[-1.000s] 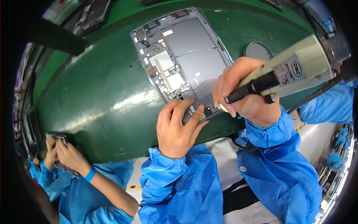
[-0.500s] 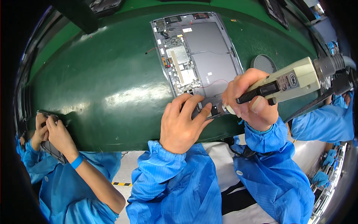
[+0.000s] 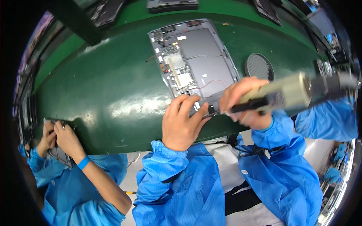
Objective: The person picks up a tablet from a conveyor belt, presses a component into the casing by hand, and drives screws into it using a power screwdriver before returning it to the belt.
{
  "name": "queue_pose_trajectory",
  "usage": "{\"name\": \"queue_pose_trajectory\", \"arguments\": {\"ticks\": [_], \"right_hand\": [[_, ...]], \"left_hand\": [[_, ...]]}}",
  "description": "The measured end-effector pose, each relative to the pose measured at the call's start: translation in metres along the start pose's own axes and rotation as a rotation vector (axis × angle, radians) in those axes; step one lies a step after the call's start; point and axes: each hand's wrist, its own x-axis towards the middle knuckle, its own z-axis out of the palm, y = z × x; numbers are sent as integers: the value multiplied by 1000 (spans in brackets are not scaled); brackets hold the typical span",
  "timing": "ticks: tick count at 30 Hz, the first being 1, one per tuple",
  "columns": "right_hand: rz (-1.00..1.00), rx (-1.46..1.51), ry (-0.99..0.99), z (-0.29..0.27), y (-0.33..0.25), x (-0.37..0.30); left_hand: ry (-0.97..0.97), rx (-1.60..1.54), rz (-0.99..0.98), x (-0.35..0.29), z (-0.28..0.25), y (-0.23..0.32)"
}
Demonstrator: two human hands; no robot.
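An opened tablet (image 3: pixel 205 45) lies on the green mat, its circuit board along the left side and a large grey battery beside it. My left hand (image 3: pixel 181 124) bends over the tablet's near left corner, its fingertips and thumb on the casing. In my right hand (image 3: pixel 245 100) is a cream electric screwdriver (image 3: pixel 288 94) with a black lever, lying nearly level and blurred by motion. Its tip is hidden by my fingers, close to the tablet's near right corner, so contact cannot be told. A thin red wire (image 3: pixel 213 82) curves across the battery.
A round grey textured dish (image 3: pixel 259 67) sits right of the tablet. To the left, a co-worker's hands (image 3: pixel 68 139) handle another device. More dark devices (image 3: pixel 172 5) lie along the far side, near a dark post (image 3: pixel 75 22). Another blue sleeve (image 3: pixel 326 120) shows at right.
The screwdriver has shifted and blurred, its body now lower and more level, with my right hand still around it. My left hand stays at the tablet's near end. The whole view has shifted slightly.
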Motion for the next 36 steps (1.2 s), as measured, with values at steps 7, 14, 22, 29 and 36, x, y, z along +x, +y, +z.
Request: {"name": "queue_pose_trajectory", "arguments": {"ticks": [7,14,22,29,36], "right_hand": [[-44,-27,234,-98,-35,-41],[27,-149,347,-153,-58,-78],[-199,24,492,-115,-15,-38],[-165,-130,709,-101,-6,-12],[-126,-63,711,-99,-4,-8]], "left_hand": [[-19,3,-3,6,-2,3],[-45,86,-44,10,-5,4],[-102,142,-52,9,-11,10],[-136,146,-72,11,-16,16],[-185,153,-105,11,-20,16]]}}
